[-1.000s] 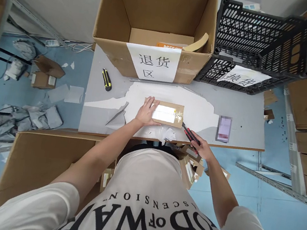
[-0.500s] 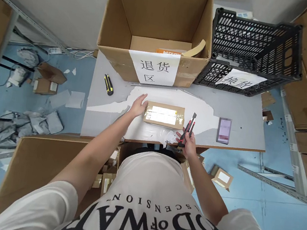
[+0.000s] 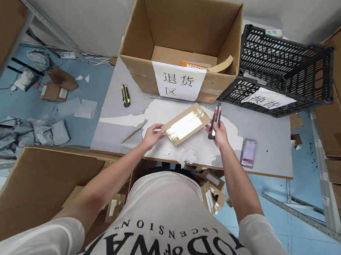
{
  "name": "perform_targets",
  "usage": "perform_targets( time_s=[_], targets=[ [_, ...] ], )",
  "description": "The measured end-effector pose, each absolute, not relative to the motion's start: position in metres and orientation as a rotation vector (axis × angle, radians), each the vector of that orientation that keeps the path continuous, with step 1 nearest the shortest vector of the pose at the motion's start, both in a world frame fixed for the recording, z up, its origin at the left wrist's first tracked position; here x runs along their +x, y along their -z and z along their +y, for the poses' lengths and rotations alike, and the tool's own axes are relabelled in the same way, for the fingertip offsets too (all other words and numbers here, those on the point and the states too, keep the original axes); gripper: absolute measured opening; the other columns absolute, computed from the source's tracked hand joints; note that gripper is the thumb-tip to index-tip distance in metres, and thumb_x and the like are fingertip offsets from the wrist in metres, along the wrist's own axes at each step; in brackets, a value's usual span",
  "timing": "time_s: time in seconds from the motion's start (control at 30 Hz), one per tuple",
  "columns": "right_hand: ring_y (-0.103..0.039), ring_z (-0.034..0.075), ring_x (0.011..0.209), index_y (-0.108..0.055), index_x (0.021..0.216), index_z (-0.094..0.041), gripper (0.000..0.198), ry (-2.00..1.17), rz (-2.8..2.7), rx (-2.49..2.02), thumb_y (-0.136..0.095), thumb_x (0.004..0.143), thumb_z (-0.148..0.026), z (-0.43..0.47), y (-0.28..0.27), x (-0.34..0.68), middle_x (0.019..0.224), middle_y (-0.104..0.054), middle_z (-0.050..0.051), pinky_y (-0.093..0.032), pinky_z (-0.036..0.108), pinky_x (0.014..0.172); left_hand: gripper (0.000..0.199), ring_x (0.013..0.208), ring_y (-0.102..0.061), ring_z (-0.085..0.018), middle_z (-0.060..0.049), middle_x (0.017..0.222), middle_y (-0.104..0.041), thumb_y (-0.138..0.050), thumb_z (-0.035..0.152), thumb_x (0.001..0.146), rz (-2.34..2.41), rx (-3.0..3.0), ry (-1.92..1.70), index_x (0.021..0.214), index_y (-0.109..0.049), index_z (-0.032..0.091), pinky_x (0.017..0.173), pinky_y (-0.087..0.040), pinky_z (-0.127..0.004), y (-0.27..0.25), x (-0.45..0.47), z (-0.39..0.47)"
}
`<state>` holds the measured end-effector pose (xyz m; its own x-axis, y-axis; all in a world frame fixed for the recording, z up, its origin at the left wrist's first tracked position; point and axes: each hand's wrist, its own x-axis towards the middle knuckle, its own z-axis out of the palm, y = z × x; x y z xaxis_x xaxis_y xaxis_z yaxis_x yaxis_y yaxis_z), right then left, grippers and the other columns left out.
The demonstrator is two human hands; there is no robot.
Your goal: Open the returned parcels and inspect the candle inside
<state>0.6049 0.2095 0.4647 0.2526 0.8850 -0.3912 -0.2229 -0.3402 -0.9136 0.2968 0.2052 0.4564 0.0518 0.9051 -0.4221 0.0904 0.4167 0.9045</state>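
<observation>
A small brown cardboard box (image 3: 186, 124) with a white label and clear tape is tilted over the table, slanting up to the right. My left hand (image 3: 153, 135) pinches its lower left corner between thumb and fingers. In my right hand (image 3: 220, 133) is a black and red utility knife (image 3: 214, 123), its blade end pointing away from me. Fingers of that hand also reach the box's right end; whether they grip it I cannot tell. Crumpled clear tape and paper (image 3: 189, 157) lie at the table's front edge below the box.
A large open carton (image 3: 134, 68) with a paper sign stands behind, beside a black plastic crate (image 3: 259, 96). A yellow and black utility knife (image 3: 126, 95) lies left on the table (image 3: 107, 135); a phone (image 3: 248, 153) lies right. Another big carton (image 3: 50, 169) sits below left.
The box, flat on the table before, is now tilted and turned, with its left end nearer me. My right hand has moved up with the utility knife to the box's right end.
</observation>
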Motion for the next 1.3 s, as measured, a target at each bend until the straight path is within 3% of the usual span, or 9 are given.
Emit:
perform_targets(
  time_s=[0.23,0.43,0.6,0.7,0.8,0.87,0.97,1.13,1.3],
  targets=[
    [-0.058,0.011,0.062,-0.05,0.112,-0.024,0.046,-1.416,-0.918,-1.479,-0.063,0.08,-0.055,0.271,-0.472,0.59,0.085,-0.065,0.001,-0.053,0.028,0.062,0.043,0.072,-0.065,-0.014,-0.007,0.1,-0.065,-0.074,0.047,0.069,1.473,0.816,-0.883,0.097,-0.061,0.017,0.075,-0.057,-0.033,-0.442,0.329,0.128],
    [-0.06,0.014,0.076,-0.049,0.119,-0.023,0.043,-1.358,-0.998,-1.546,-0.059,0.086,-0.049,0.264,-0.474,0.581,0.088,-0.068,0.003,-0.053,0.03,0.068,0.045,0.066,-0.064,-0.013,-0.006,0.101,-0.066,-0.075,0.049,0.068,1.516,0.839,-0.784,0.097,-0.06,0.019,0.065,-0.056,-0.031,-0.439,0.334,0.121],
    [-0.064,0.015,0.082,-0.049,0.119,-0.028,0.046,-1.283,-0.956,-1.57,-0.056,0.084,-0.057,0.225,-0.477,0.589,0.101,-0.069,0.005,-0.053,0.029,0.067,0.049,0.066,-0.064,-0.016,-0.007,0.098,-0.069,-0.077,0.053,0.064,1.666,1.087,-0.648,0.097,-0.064,0.018,0.066,-0.053,-0.031,-0.442,0.317,0.141],
    [-0.064,0.013,0.073,-0.049,0.115,-0.028,0.048,-1.201,-0.817,-1.618,-0.053,0.082,-0.062,0.171,-0.474,0.585,0.115,-0.066,0.006,-0.054,0.028,0.064,0.049,0.081,-0.066,-0.02,-0.012,0.109,-0.068,-0.066,0.056,0.075,1.657,1.214,-0.596,0.105,-0.064,0.017,0.078,-0.054,-0.036,-0.446,0.31,0.183],
    [-0.065,0.012,0.07,-0.047,0.11,-0.027,0.046,-1.279,-0.628,-1.6,-0.055,0.081,-0.062,0.109,-0.465,0.565,0.129,-0.06,0.007,-0.055,0.028,0.059,0.053,0.111,-0.061,-0.024,-0.015,0.135,-0.057,-0.056,0.049,0.085,1.564,1.361,-0.63,0.127,-0.056,0.016,0.097,-0.047,-0.038,-0.45,0.316,0.245],
    [-0.067,0.014,0.074,-0.045,0.109,-0.029,0.046,-1.346,-0.477,-1.576,-0.057,0.08,-0.062,0.077,-0.458,0.545,0.134,-0.057,0.006,-0.056,0.029,0.057,0.056,0.129,-0.05,-0.024,-0.013,0.148,-0.045,-0.054,0.044,0.087,1.469,1.429,-0.645,0.138,-0.048,0.019,0.105,-0.041,-0.037,-0.45,0.326,0.285],
    [-0.07,0.019,0.088,-0.043,0.112,-0.033,0.051,-1.418,-0.254,-1.477,-0.062,0.076,-0.063,0.054,-0.452,0.517,0.139,-0.052,0.004,-0.059,0.033,0.061,0.056,0.139,-0.039,-0.024,-0.01,0.15,-0.044,-0.055,0.039,0.087,1.32,1.48,-0.612,0.139,-0.048,0.02,0.112,-0.033,-0.037,-0.446,0.342,0.324],
    [-0.066,0.023,0.109,-0.043,0.115,-0.036,0.056,-1.439,-0.101,-1.34,-0.067,0.073,-0.063,0.06,-0.45,0.496,0.136,-0.054,0.003,-0.06,0.037,0.073,0.04,0.109,-0.061,-0.023,-0.012,0.116,-0.066,-0.061,0.037,0.082,1.176,1.324,-0.607,0.115,-0.064,0.015,0.1,-0.045,-0.039,-0.429,0.351,0.332],
    [-0.068,0.019,0.101,-0.047,0.108,-0.03,0.056,-1.363,-0.03,-1.284,-0.075,0.067,-0.058,0.067,-0.447,0.493,0.119,-0.064,0.002,-0.057,0.037,0.085,0.03,0.086,-0.061,-0.016,-0.005,0.098,-0.067,-0.068,0.037,0.077,1.168,1.188,-0.699,0.1,-0.065,0.018,0.085,-0.051,-0.035,-0.422,0.352,0.326]
  ],
)
